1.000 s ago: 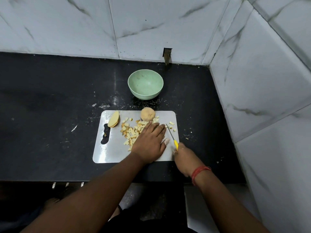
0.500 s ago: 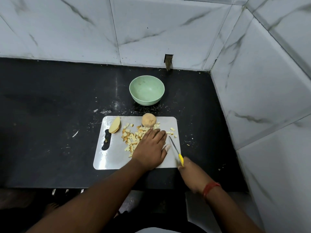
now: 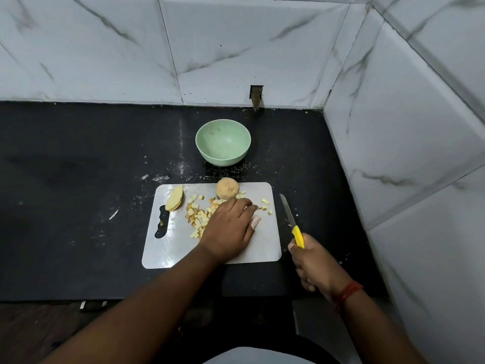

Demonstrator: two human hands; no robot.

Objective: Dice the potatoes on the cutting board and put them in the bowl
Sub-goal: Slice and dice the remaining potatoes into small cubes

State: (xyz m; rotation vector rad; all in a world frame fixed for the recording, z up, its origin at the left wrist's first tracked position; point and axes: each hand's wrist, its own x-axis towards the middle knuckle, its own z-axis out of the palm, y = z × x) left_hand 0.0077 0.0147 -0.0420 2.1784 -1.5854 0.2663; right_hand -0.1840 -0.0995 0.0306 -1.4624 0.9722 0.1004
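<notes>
no writing is seen. the diced potato (image 3: 197, 217) is covered by the flat left hand (image 3: 230, 231); a yellow-handled knife (image 3: 291, 222) is gripped by the right hand (image 3: 312, 264).

Left hand (image 3: 231, 229) covers part of diced potato pile (image 3: 197, 216) on cutting board (image 3: 265, 245); knife handle (image 3: 298, 236) mostly hidden in right hand (image 3: 313, 264).

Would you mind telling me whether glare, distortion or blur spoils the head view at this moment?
Head view: wide-angle bending bows the tile joints and counter edge; soft glare streaks the black counter left of the green bowl and sheens the cutting board; the diced potato, left hand and knife in the right hand stay sharp.
</notes>
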